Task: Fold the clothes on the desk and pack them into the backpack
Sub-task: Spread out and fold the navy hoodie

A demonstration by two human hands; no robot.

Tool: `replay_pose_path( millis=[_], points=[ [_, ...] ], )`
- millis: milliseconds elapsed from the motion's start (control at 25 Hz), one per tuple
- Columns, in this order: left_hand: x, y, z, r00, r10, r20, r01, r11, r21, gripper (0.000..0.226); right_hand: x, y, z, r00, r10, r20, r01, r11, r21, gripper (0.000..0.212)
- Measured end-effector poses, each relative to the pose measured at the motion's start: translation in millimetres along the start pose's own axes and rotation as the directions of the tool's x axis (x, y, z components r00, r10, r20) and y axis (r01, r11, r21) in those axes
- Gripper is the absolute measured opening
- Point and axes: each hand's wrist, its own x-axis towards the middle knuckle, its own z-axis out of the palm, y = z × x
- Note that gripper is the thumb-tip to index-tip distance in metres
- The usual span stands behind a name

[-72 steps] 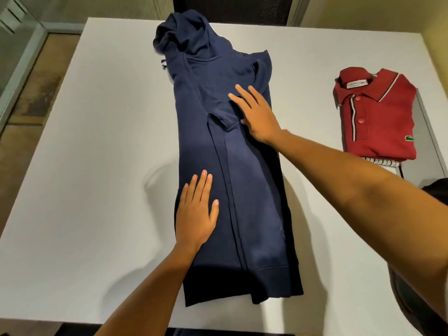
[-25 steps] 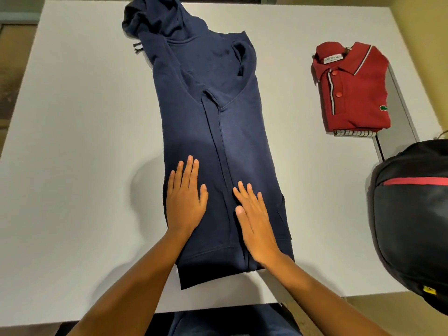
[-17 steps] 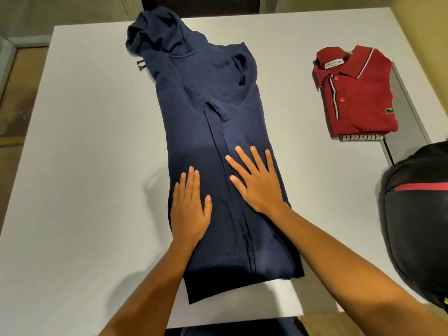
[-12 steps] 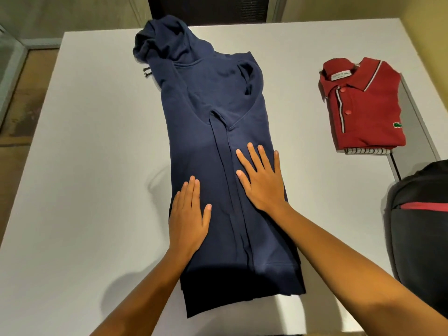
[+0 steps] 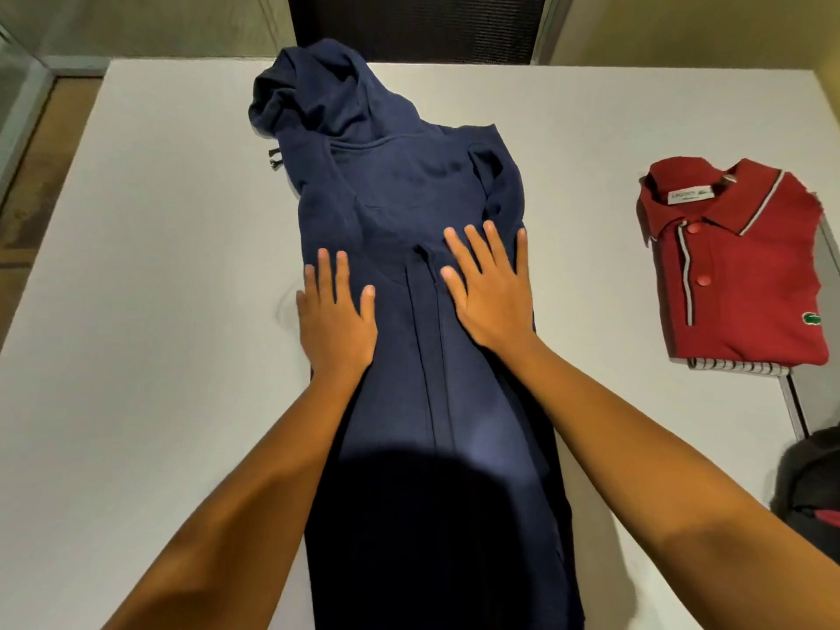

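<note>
Navy hoodie (image 5: pixel 409 197), sleeves folded in to a long strip, lies down the centre of the frame on a white desk (image 5: pixel 159 311). The left hand (image 5: pixel 336 320) and right hand (image 5: pixel 491 297) press flat on it, fingers straight, gripping nothing. The step looks like smoothing; next the hood and hem likely need folding over. A folded red polo shirt (image 5: pixel 745 275) sits right of centre, a black backpack (image 5: pixel 809 484) at lower right. Beige walls stand behind.

Left hand (image 5: pixel 336 320): bare, slim fingers, short trimmed nails.
Right hand (image 5: pixel 493 302): bare, short pale nails.
Left forearm (image 5: pixel 254 484): bare, from 7 o'clock.
Right forearm (image 5: pixel 636 447): bare, from 4 o'clock.
</note>
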Motion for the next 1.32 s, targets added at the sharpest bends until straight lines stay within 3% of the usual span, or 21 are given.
replay_pose_path(
  millis=[120, 280, 560, 760, 960, 1040, 1200, 1320],
  points=[
    [2, -7, 3, 0.996, -0.086, -0.026, 0.087, 0.996, 0.013, 0.064, 11, 9, 6, 0.996, 0.087, -0.010, -0.087, 0.996, 0.005, 0.053],
    [6, -6, 5, 0.996, -0.087, -0.030, 0.088, 0.995, 0.043, 0.064, 30, 9, 6, 0.997, 0.057, -0.053, -0.042, 0.968, 0.247, 0.048],
    [12, -10, 6, 0.996, -0.041, -0.080, 0.047, 0.996, 0.079, 0.062, 67, 5, 20, 0.998, 0.001, 0.056, -0.003, 0.999, 0.038, 0.053],
    [1, -9, 6, 0.988, 0.153, -0.034, -0.151, 0.987, 0.054, 0.061, 57, 3, 16, 0.994, 0.044, 0.101, -0.045, 0.999, 0.003, 0.055],
    [-23, -13, 4, 0.988, 0.153, 0.005, -0.153, 0.987, 0.051, 0.061, 21, -1, 9, 0.989, 0.097, 0.111, -0.098, 0.995, 0.008, 0.056],
    [-41, -16, 2, 0.985, 0.168, 0.026, -0.169, 0.985, 0.042, 0.062, -1, -4, 1, 0.989, 0.123, 0.085, -0.132, 0.986, 0.105, 0.055],
    [-92, -34, -4, 0.962, 0.253, 0.106, -0.256, 0.966, 0.019, 0.063, -68, -15, -21, 0.991, -0.035, 0.131, -0.012, 0.939, 0.343, 0.058],
    [-143, -56, -12, 0.929, 0.328, 0.173, -0.330, 0.944, -0.019, 0.063, -128, -26, -33, 0.970, -0.145, 0.196, 0.084, 0.953, 0.290, 0.058]
  ],
)
